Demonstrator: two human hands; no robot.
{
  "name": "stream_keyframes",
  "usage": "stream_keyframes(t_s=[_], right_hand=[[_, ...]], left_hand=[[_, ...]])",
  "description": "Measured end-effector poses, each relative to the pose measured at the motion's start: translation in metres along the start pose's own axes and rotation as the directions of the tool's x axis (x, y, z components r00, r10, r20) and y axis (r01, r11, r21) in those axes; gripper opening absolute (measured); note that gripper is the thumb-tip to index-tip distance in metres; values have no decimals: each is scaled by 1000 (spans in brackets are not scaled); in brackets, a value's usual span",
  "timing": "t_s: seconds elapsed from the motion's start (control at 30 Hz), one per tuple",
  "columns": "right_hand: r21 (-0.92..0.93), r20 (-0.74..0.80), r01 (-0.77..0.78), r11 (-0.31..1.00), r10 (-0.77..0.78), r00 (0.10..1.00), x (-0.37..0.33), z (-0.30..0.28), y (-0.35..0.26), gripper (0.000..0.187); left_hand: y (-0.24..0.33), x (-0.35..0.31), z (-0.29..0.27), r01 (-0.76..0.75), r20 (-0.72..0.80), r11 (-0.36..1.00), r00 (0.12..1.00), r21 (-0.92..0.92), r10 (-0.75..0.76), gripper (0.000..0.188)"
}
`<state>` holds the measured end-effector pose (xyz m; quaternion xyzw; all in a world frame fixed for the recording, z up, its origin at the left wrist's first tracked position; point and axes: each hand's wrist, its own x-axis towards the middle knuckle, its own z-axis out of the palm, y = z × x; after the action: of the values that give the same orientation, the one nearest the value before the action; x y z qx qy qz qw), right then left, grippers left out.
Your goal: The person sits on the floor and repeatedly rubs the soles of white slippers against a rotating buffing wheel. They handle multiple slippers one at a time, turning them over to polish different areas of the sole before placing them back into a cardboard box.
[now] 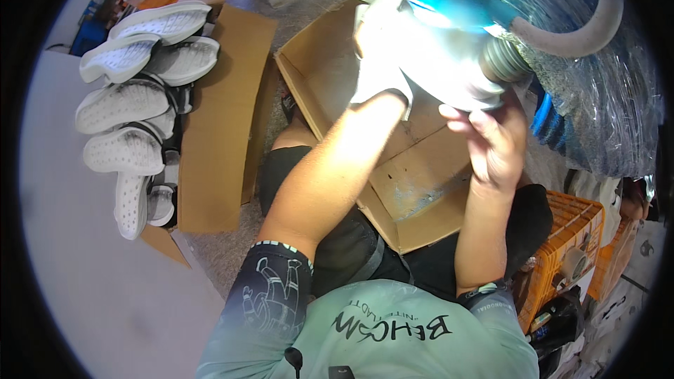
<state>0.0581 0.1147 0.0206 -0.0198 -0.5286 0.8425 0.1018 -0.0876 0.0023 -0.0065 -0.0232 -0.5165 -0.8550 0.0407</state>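
Observation:
Under a glaring light, a white shoe sole (pixel 449 63) is held up in front of the machine, its outline partly washed out. My left hand (pixel 379 42), in a white glove, is closed on its left side; glare hides most of those fingers. At its lower right end, my bare right hand (pixel 497 137) grips the edge with bent fingers and thumb. A ribbed round machine part (pixel 504 60) sits beside the sole, close above my right hand. Whether the two touch, I cannot tell.
A shallow cardboard box (pixel 421 168) rests across my lap. At left, several white shoe soles (pixel 123 116) are stacked beside a brown cardboard flap (pixel 221 119). Clear plastic wraps the machine (pixel 611 98), near a curved pale hose (pixel 583 38). An orange crate (pixel 562 253) stands at right.

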Motion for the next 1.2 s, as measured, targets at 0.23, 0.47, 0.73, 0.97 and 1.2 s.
stream_keyframes(t_s=[0.23,0.47,0.73,0.97,1.2], right_hand=[[-89,-21,100,991,-103,994,-79,3,-22,101],[-253,-272,-189,949,117,955,-155,12,-18,102],[-264,-256,-275,925,208,944,-198,-18,-33,103],[-55,-251,-276,960,254,934,-177,-34,-21,88],[210,31,-366,907,368,929,-152,-17,6,84]], left_hand=[[0,-76,1,174,93,968,983,-183,-159,37],[-6,-82,-33,446,59,597,830,-667,-554,47],[-12,-65,-67,679,503,145,653,-719,-565,55],[-23,-48,-94,601,416,298,760,-741,-498,51],[23,-39,-132,523,455,406,852,-749,-258,62]])
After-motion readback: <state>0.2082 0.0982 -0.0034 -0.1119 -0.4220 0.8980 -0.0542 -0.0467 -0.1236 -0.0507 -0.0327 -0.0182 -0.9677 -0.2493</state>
